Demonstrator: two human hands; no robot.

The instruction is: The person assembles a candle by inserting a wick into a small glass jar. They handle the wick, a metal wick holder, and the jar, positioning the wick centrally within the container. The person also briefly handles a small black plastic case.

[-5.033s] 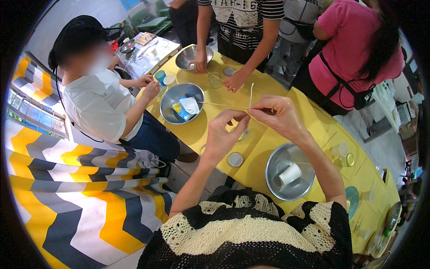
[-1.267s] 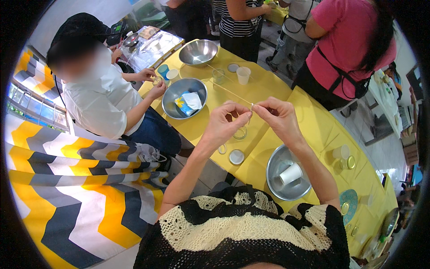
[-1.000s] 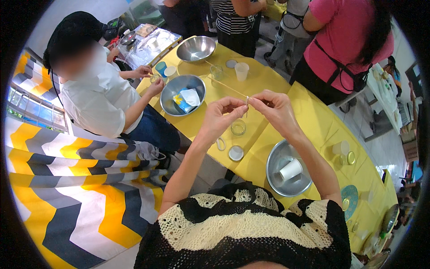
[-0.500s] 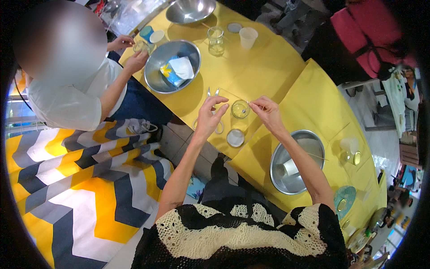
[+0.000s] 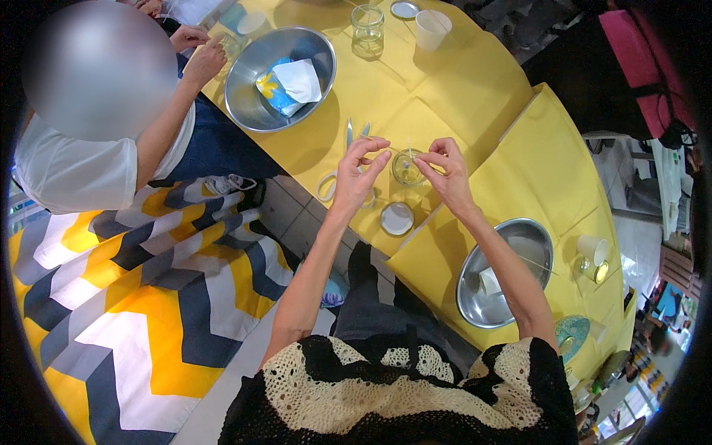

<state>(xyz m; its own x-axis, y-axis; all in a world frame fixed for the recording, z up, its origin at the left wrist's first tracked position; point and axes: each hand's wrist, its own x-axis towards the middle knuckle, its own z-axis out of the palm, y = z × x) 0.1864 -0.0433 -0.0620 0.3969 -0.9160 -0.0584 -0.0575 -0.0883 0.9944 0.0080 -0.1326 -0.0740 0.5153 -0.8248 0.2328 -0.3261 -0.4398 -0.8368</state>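
A small glass jar [image 5: 407, 172] stands on the yellow-covered table, between and just beyond my hands. A thin white wick [image 5: 410, 144] rises over it, and a small metal disc seems to show inside the glass. My left hand [image 5: 362, 170] is closed in a pinch on a thin wooden stick [image 5: 398, 150] that slants across above the jar. My right hand [image 5: 445, 174] pinches at the wick, its fingertips close to the stick's other end. Left of the jar lie scissors [image 5: 326, 185] with white handles, partly behind my left hand. A round silver lid [image 5: 397, 219] lies nearer me.
A steel bowl [image 5: 332, 74] with a blue-and-white packet stands at the far left, beside another person's hands [image 5: 204, 59]. A second steel bowl [image 5: 475, 304] with a white cup sits under my right forearm. Farther off are a glass jar [image 5: 368, 41] and a paper cup [image 5: 432, 33].
My hands have come closer together over the jar. The thin stick now shows between them, held by my left hand, which was apart from the jar before. The view has shifted slightly.
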